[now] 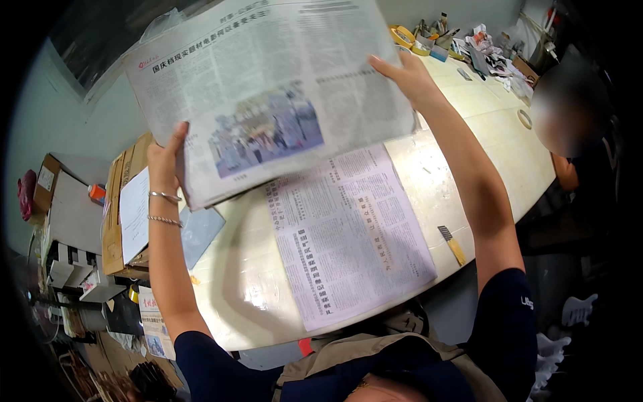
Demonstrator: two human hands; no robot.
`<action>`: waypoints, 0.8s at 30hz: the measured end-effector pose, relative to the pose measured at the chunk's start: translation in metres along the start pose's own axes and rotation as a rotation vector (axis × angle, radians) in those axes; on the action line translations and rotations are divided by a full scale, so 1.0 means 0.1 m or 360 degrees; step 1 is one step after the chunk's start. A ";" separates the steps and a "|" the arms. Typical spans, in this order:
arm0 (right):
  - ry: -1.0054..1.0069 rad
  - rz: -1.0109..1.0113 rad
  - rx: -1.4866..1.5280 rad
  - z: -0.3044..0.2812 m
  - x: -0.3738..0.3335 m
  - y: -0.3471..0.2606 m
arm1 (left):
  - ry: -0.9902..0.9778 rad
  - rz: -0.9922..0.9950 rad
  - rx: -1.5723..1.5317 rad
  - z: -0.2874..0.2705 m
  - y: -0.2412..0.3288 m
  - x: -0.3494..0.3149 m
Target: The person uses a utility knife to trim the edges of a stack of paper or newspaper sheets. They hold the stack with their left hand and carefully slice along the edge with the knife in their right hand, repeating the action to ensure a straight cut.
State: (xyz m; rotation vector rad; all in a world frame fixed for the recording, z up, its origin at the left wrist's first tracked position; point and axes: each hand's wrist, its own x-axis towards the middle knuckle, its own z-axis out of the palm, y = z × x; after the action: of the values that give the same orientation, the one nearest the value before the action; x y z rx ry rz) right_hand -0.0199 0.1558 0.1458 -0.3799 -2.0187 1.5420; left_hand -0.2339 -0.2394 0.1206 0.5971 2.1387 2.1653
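Note:
Both my hands hold up a stack of newspapers [268, 94] above the table, tilted, with a colour photo on the front sheet. My left hand [166, 161] grips its left edge, thumb in front and the other fingers hidden behind. At the upper right edge, my right hand [408, 77] clasps it the same way, thumb on the printed side. Below, a single newspaper sheet [355, 248] lies flat near the table's front edge. A brush with a yellow handle [457, 251] rests to the right of that sheet.
The pale table [469, 154] spans the middle. Tape rolls [402, 37], tools and crumpled paper [483, 47] crowd its far right, with another tape roll [524, 119] nearer. A person [576, 120] is at the right edge. Cardboard boxes [117, 201] stand left, beside a grey sheet [201, 234].

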 end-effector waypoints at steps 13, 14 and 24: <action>-0.0468 0.0605 -0.1302 0.76 1.58 0.65 | -0.0200 0.1643 0.1882 1.74 -0.10 0.11; -0.0462 0.0585 -0.1247 0.85 1.68 0.65 | -0.0257 0.1610 0.1937 1.93 -0.12 0.04; -0.0535 -0.0332 -0.1084 0.81 1.48 0.82 | 0.0159 0.0590 0.0890 1.76 -0.37 0.83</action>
State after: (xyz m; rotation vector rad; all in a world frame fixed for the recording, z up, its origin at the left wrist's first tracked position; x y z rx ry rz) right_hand -0.1952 0.1964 0.0927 -0.1543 -2.7251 0.7938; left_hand -0.2667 -0.0451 0.1006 1.0021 2.9087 1.7373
